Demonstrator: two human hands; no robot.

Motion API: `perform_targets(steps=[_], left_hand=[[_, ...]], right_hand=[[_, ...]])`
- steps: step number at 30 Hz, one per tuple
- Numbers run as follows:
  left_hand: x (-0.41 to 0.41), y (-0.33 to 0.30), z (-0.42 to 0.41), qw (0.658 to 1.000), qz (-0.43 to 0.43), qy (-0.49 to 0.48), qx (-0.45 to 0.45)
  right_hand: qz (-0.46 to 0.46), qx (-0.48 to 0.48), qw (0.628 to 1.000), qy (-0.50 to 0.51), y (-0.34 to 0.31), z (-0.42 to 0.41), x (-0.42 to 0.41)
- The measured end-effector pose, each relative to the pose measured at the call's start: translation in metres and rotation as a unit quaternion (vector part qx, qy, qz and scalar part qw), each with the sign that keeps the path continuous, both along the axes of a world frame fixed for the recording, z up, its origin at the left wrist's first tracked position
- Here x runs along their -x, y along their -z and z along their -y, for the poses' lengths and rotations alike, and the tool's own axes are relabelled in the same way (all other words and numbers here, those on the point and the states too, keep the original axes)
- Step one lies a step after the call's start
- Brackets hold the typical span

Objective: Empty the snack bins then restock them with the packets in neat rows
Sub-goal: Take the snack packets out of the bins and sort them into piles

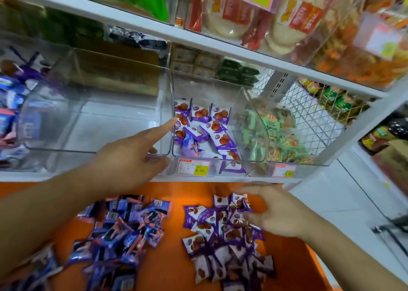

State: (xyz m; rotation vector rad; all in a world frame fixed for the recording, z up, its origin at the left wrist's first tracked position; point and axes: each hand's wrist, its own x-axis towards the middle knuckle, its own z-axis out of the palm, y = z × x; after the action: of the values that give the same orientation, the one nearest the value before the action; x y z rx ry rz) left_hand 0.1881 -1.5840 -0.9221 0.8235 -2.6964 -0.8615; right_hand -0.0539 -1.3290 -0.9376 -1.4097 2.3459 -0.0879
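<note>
light: bright, even, soft shadows | glare: pale sheen on clear bin point(97, 114) walls | blur: right hand point(276, 211) motion-smeared, upper shelf goods soft | distortion: wide-angle bending of shelf edges toward corners

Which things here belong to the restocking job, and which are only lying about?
Job: empty clear bin; part-filled purple packet bin; purple packets and blue-pink packets on the orange surface; left hand; right hand.
Lying about: green packet bin; upper-shelf cracker bags.
</note>
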Motion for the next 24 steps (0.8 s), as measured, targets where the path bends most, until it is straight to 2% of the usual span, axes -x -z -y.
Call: perform_targets(steps=[2,5,8,10,13,16,19,24], left_hand=[[0.0,-0.001,0.0,1.0,-0.001,0.002,0.001],[0.001,-0.001,-0.001,1.0,-0.002,0.004,0.004],[-0.001,0.0,-0.001,1.0,-0.008,0.009,0.008],[0.0,0.001,0.001,1.0,-0.011,0.01,0.013],[0.0,0.003,0.004,1.0,-0.015,0.014,0.014],[-0.001,0.005,0.004,0.999,-0.026,0.016,0.018],[-0.001,0.002,0.003,1.0,-0.022,0.009,0.015],[-0.004,-0.004,-0.001,1.0,-0.004,0.014,0.003]], right_hand=[[0.029,0.078,0.997,0.007,-0.022,0.019,-0.008],[0.112,0.205,0.972,0.011,-0.053,0.06,-0.021],[0.084,0.268,0.96,0.002,-0.06,0.113,-0.017],[0.093,0.241,0.966,0.021,-0.052,0.149,-0.008],[0.092,0.091,0.992,0.0,-0.036,0.189,0.003],[0.071,-0.029,0.997,-0.019,-0.018,0.21,0.008],[0.019,-0.016,0.999,-0.02,-0.004,0.218,0.01],[0.016,0.104,0.994,0.01,0.009,0.204,0.024]])
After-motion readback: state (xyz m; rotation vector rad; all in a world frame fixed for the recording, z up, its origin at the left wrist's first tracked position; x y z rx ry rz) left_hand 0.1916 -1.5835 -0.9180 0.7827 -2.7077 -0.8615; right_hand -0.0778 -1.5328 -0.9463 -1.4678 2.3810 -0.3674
